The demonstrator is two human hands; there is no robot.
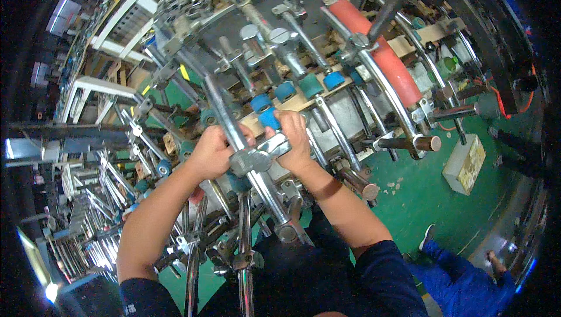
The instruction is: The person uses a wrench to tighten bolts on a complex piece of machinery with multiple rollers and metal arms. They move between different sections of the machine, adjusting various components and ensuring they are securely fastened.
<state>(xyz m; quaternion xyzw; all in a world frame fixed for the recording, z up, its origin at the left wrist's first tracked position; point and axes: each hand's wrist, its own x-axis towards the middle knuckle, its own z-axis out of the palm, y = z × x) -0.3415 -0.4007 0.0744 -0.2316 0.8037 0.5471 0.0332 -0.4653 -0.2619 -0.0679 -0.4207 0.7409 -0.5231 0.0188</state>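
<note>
The person wears a dark navy, short-sleeved shirt (292,285). Its left sleeve (149,296) carries a small, pale marking (130,307) near the hem, and its right sleeve (385,270) looks plain. Beyond the shirt's sleeves, the forearms (153,215), left hand (210,152) and right hand (295,140) are bare.

The green floor (421,203) spreads widest toward 4 o'clock, carrying a pale, boxy block (464,164) with a yellowish, blotched side at 3 o'clock and small light scraps (398,186) nearer 4. Toward 1 o'clock, blue and green rollers (310,86) line a wooden board (297,105), their contact unclear.
</note>
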